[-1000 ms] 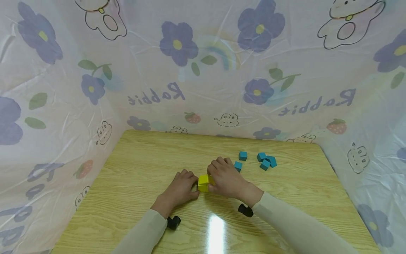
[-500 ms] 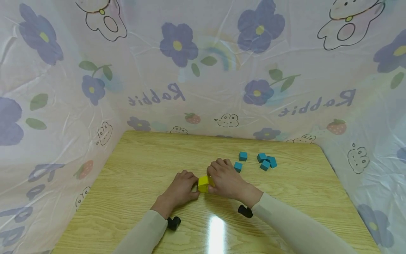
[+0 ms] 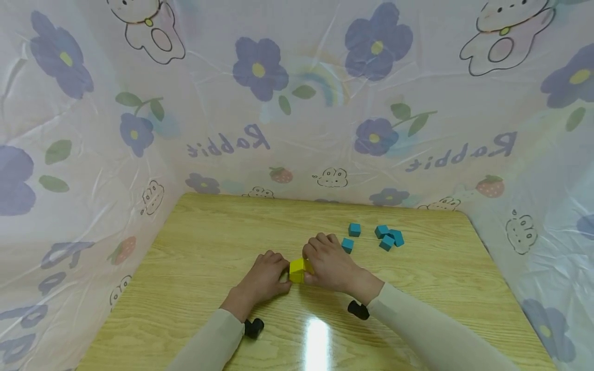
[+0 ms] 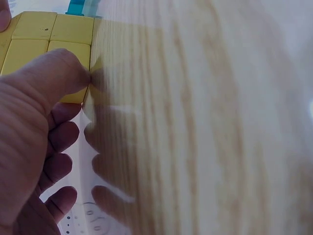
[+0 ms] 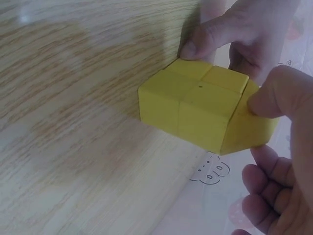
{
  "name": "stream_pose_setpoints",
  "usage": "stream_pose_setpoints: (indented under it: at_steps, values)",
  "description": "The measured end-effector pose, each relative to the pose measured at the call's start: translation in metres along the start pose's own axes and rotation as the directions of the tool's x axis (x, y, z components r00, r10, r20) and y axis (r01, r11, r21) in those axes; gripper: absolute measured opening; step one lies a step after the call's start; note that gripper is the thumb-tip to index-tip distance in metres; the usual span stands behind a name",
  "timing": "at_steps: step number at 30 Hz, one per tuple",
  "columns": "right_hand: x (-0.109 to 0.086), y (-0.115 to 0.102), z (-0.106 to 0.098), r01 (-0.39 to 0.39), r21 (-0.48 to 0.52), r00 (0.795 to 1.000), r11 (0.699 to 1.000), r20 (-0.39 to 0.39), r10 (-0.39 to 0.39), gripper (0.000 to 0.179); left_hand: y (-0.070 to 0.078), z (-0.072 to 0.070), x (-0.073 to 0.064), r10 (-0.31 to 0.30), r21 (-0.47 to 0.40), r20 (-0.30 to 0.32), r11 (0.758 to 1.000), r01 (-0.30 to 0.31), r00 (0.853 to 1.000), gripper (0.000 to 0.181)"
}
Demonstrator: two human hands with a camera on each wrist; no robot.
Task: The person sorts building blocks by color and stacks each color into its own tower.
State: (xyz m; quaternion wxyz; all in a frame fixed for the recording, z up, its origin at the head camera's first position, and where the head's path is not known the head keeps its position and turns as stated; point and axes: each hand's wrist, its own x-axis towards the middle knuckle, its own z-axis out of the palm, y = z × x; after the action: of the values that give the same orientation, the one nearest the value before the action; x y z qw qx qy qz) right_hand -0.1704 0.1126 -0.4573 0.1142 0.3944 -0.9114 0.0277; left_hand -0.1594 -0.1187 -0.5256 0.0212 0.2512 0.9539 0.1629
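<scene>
Yellow wooden blocks [image 3: 297,270] stand packed together on the table between both hands, with thin seams between them. In the right wrist view, a yellow block with a sloped face [image 5: 249,122] tops the stack. My right hand [image 3: 330,262] pinches that top block between thumb and fingers. From the other side, my left hand [image 3: 262,278] grips the lower yellow blocks [image 4: 71,29], its thumb [image 4: 63,71] lying across one face near the tabletop and its index finger behind. The right hand covers part of the stack in the head view.
Several blue blocks [image 3: 355,230] lie on the wooden table [image 3: 223,226] beyond and right of the right hand, some bunched [image 3: 387,242]. A patterned curtain [image 3: 297,118] encloses the table's back and sides. Black wrist devices [image 3: 358,310] sit under both wrists.
The head view has shifted slightly. Both hands stay at the yellow blocks, and the upper yellow face looks a little more slanted than a second ago.
</scene>
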Motion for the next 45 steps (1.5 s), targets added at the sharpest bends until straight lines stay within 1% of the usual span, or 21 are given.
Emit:
stream_pose_setpoints:
  at_steps: [8, 13, 18, 22, 26, 28, 30, 32, 34, 37, 41, 45]
  values:
    - [-0.006, -0.001, -0.001, -0.013, 0.001, 1.0, 1.0, 0.009, 0.013, 0.032, 0.005, 0.003, -0.001, -0.001, -0.001, 0.004, 1.0, 0.001, 1.0, 0.037]
    - [-0.01, -0.001, -0.002, -0.013, 0.008, 1.0, 1.0, -0.006, 0.013, 0.034, 0.008, 0.003, -0.002, 0.008, 0.001, 0.002, 1.0, -0.008, 1.0, 0.036]
    - [-0.016, 0.001, -0.002, -0.025, 0.041, 1.0, 0.999, -0.013, 0.026, 0.036, 0.01, 0.004, -0.003, 0.008, -0.001, 0.004, 1.0, -0.008, 1.0, 0.038]
    - [-0.021, 0.004, -0.002, -0.048, 0.075, 0.999, 0.996, -0.022, 0.049, 0.037, 0.011, 0.006, -0.005, -0.009, -0.028, 0.015, 1.0, 0.009, 1.0, 0.044]
    - [-0.028, 0.005, -0.006, -0.073, 0.124, 0.994, 0.99, -0.067, 0.082, 0.037, 0.013, 0.004, -0.008, -0.038, -0.073, 0.039, 0.996, 0.04, 0.999, 0.056]
    - [-0.031, 0.007, -0.007, -0.088, 0.144, 0.989, 0.986, -0.106, 0.104, 0.038, 0.015, 0.002, -0.009, -0.055, -0.104, 0.045, 0.993, 0.06, 0.997, 0.062]
    - [-0.035, 0.01, -0.007, -0.104, 0.157, 0.98, 0.982, -0.153, 0.128, 0.036, 0.018, -0.002, -0.011, -0.074, -0.142, 0.037, 0.987, 0.079, 0.997, 0.066]
    - [-0.039, 0.014, -0.006, -0.118, 0.164, 0.968, 0.979, -0.2, 0.15, 0.033, 0.021, -0.008, -0.013, -0.095, -0.166, 0.017, 0.981, 0.097, 0.995, 0.068]
    - [-0.043, 0.019, -0.006, -0.121, 0.167, 0.954, 0.978, -0.252, 0.161, 0.031, 0.025, -0.014, -0.014, -0.102, -0.176, -0.026, 0.98, 0.096, 0.994, 0.069]
    - [-0.05, 0.03, -0.007, -0.127, 0.17, 0.936, 0.977, -0.304, 0.175, 0.028, 0.033, -0.026, -0.013, -0.098, -0.167, -0.111, 0.983, 0.078, 0.989, 0.071]
    - [-0.059, 0.045, -0.01, -0.157, 0.169, 0.92, 0.973, -0.334, 0.207, 0.026, 0.049, -0.043, -0.007, -0.066, -0.162, -0.212, 0.986, 0.032, 0.975, 0.07]
    - [-0.067, 0.056, -0.013, -0.198, 0.179, 0.908, 0.964, -0.338, 0.249, 0.028, 0.069, -0.056, 0.005, -0.003, -0.12, -0.264, 0.992, -0.03, 0.964, 0.064]
